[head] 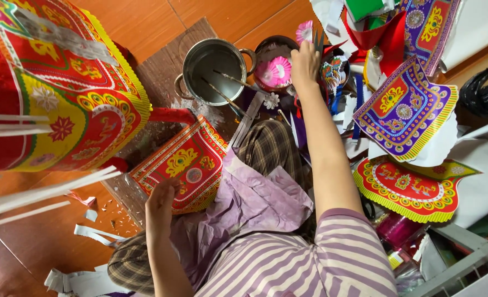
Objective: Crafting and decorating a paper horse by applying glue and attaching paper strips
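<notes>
Head view: left hand (162,204) touching red panel (184,165) (right hand (305,61) well apart).

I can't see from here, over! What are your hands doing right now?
Left hand rests on red patterned paper piece on lap. Right hand reaches out, holding scissors near pink paper flower. Steel pot stands beside it, nothing blocking.

Short-sleeved top (288,264), lilac-white stripes; brown plaid trousers (271,146) (bare forearms).
</notes>
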